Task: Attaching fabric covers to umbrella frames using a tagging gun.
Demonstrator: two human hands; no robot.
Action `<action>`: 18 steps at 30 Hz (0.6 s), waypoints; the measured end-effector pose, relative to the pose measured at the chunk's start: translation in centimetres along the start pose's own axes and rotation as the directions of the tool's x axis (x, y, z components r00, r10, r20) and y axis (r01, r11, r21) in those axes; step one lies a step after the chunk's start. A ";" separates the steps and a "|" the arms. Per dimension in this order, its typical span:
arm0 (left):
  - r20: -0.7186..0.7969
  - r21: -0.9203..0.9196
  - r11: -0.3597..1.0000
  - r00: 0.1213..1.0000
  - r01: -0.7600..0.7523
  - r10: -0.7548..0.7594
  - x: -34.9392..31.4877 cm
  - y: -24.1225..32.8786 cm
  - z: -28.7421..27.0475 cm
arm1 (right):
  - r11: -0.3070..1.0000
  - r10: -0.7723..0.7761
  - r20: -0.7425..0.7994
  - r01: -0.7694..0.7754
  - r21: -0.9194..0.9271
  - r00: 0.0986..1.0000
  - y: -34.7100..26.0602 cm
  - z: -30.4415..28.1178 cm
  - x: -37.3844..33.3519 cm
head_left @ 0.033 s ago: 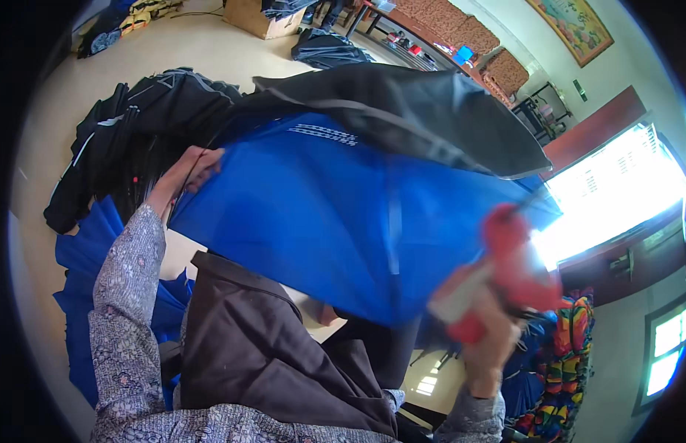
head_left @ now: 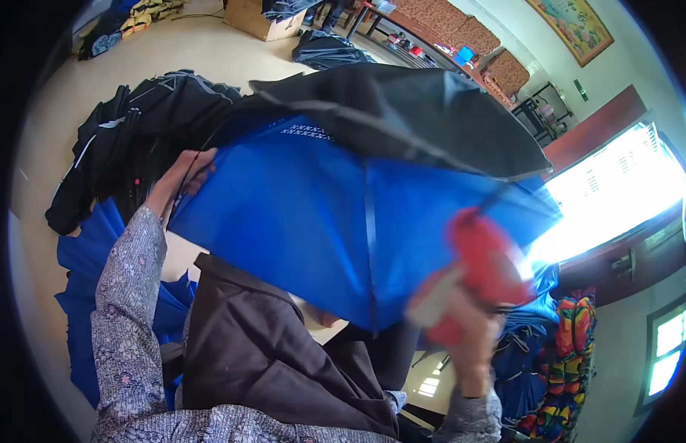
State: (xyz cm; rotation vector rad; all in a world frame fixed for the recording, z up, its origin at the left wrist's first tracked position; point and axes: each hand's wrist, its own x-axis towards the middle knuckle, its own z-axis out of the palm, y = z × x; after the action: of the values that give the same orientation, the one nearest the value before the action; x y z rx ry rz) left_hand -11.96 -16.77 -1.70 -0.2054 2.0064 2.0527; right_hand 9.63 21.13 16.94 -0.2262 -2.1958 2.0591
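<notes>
An opened umbrella spreads in front of me, with a blue panel (head_left: 284, 214) facing me and black fabric (head_left: 424, 111) arching over its far side. My left hand (head_left: 194, 171) is closed on the blue panel's left edge, beside a thin dark rib. At the right, my right hand (head_left: 472, 325) grips a red-and-white hand-held tool (head_left: 487, 258). Motion blurs both tool and hand, so the tool's kind is unclear. The tool overlaps the blue panel's right part; whether it touches the cloth I cannot tell. Dark brown cloth (head_left: 262, 347) covers my lap.
Black folded umbrellas (head_left: 129, 140) lie heaped on the floor at left, with blue cloth (head_left: 84, 310) nearer me. Multicoloured bundles (head_left: 568, 354) and more blue cloth stand at right. Farther off are a cardboard box (head_left: 258, 26), a dark pile (head_left: 328, 50) and a long table (head_left: 424, 44).
My right hand and the red-and-white tool have shifted left. The blue panel's middle seam and white marks have also moved left. My left hand stays nearly in place.
</notes>
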 end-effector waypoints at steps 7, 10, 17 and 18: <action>-0.331 0.318 0.859 0.802 -0.402 0.498 0.1 0.2 -3.0 | 0.737 0.449 0.482 -0.617 0.277 0.753 12.1 6.5 -1.3; 0.004 0.347 0.804 0.858 -0.483 0.514 -8.1 7.8 5.0 | 0.546 0.615 0.527 -0.799 0.251 0.586 13.9 6.9 -1.5; 0.584 0.800 -0.308 0.547 -0.515 0.600 -13.4 6.7 11.7 | 0.541 0.558 0.565 -0.783 0.308 0.608 14.5 6.6 -1.1; 0.634 0.762 -0.334 0.532 -0.555 0.562 -12.0 6.6 11.1 | 0.539 0.556 0.572 -0.785 0.305 0.604 14.4 6.9 -1.1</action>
State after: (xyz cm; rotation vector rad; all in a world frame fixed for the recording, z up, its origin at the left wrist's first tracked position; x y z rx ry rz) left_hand -1.43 -6.85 8.36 1.3918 3.3067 0.0612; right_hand 9.72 15.11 2.13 -0.7818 -1.7009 3.3626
